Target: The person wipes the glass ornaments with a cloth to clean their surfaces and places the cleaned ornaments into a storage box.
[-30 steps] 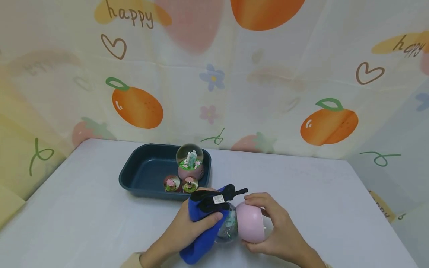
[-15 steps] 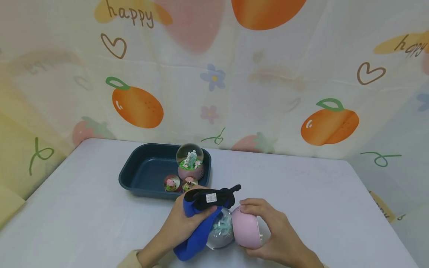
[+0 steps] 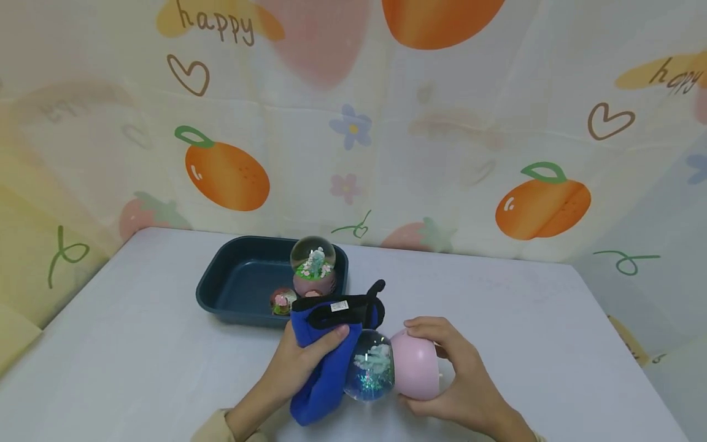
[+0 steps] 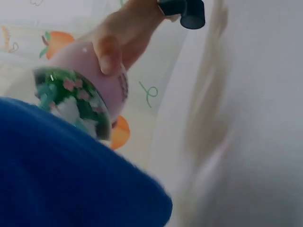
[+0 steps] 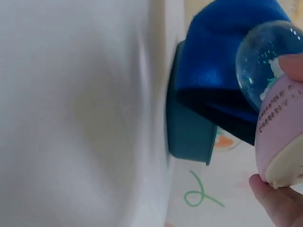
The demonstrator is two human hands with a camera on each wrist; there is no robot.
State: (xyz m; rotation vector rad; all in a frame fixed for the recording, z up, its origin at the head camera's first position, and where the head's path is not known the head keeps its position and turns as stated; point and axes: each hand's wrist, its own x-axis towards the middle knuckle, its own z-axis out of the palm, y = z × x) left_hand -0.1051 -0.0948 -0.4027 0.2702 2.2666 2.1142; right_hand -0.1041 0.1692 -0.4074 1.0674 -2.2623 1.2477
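Note:
In the head view my right hand (image 3: 464, 377) grips a snow globe by its pink base (image 3: 417, 366), fingers above and thumb below. The globe lies tipped on its side, its clear dome (image 3: 370, 368) pointing left, with pale green figures and glitter inside. My left hand (image 3: 301, 362) holds a folded blue cloth (image 3: 323, 387) with black trim and a white label against the dome's left side. In the left wrist view the cloth (image 4: 71, 175) overlaps the dome, where pink flowers show. Lettering runs along the base (image 5: 279, 113) in the right wrist view.
A dark teal tray (image 3: 243, 319) stands behind my left hand on the white table (image 3: 497, 307). It holds a larger upright snow globe (image 3: 313, 267) and a small globe (image 3: 283, 302); another small one is mostly hidden by the cloth. A fruit-printed curtain (image 3: 420, 184) hangs behind.
The cloth has moved left and up along the dome, uncovering more of the glass. The globe dipped left, then came back up and right, still in my right hand.

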